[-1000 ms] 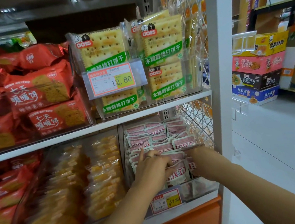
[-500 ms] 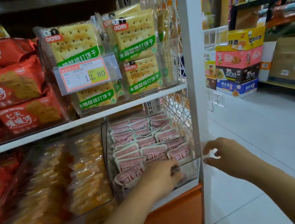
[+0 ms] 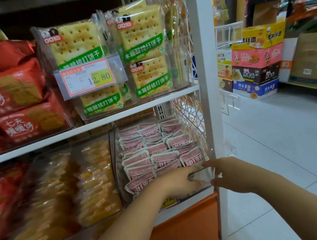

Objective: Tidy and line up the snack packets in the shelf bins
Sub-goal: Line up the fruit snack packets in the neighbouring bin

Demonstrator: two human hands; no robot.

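Observation:
Small pink snack packets (image 3: 165,156) lie in overlapping rows inside a clear plastic bin (image 3: 209,149) on the lower shelf, at the right end. My left hand (image 3: 180,180) is inside the bin at its front. Its fingers curl over a packet in the front right corner. My right hand (image 3: 233,174) is outside the bin and pinches the front right corner between thumb and forefinger. The front row under my left hand is partly hidden.
A bin of yellow packets (image 3: 93,182) stands to the left. Green-labelled cracker packs (image 3: 141,43) with a price tag (image 3: 89,76) and red biscuit packs (image 3: 12,91) fill the shelf above. A white shelf upright (image 3: 209,74) flanks the bin. Noodle cartons (image 3: 256,65) are stacked across the aisle.
My right hand left the bin, swung out past the upright, then came back to the bin's front right corner. My left hand slid from mid-bin to the front row.

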